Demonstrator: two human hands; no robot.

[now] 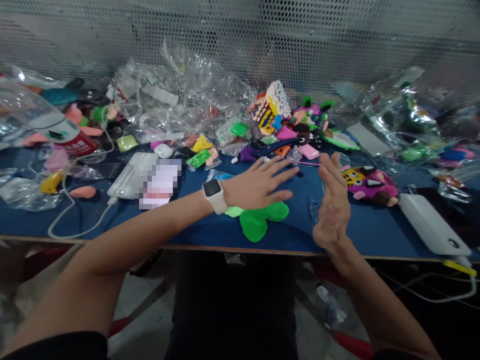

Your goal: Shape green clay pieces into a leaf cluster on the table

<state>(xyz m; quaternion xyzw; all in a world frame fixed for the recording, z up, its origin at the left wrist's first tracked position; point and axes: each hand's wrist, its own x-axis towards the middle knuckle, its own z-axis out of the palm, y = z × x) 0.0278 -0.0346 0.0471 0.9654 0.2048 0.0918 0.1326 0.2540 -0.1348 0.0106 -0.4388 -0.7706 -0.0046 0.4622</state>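
Note:
A flat, bright green leaf-like piece of what looks like modelling clay [255,224] lies near the table's front edge. My left hand [258,185] is stretched flat, palm down, over its upper part and hides some of it; whether they touch, I cannot tell. To the right, my right hand [333,205] is raised on edge, fingers straight, holding nothing. A thin clear round object [313,210] shows just left of that hand. Beyond it on the right lies a pink and yellow clay figure [371,185].
Clear plastic wrappers [187,90] and small packets of coloured clay crowd the back, against a perforated metal panel [240,25]. A phone [161,184] and a white power bank [131,175] with a cable are at left. Another white power bank [433,225] sits at right.

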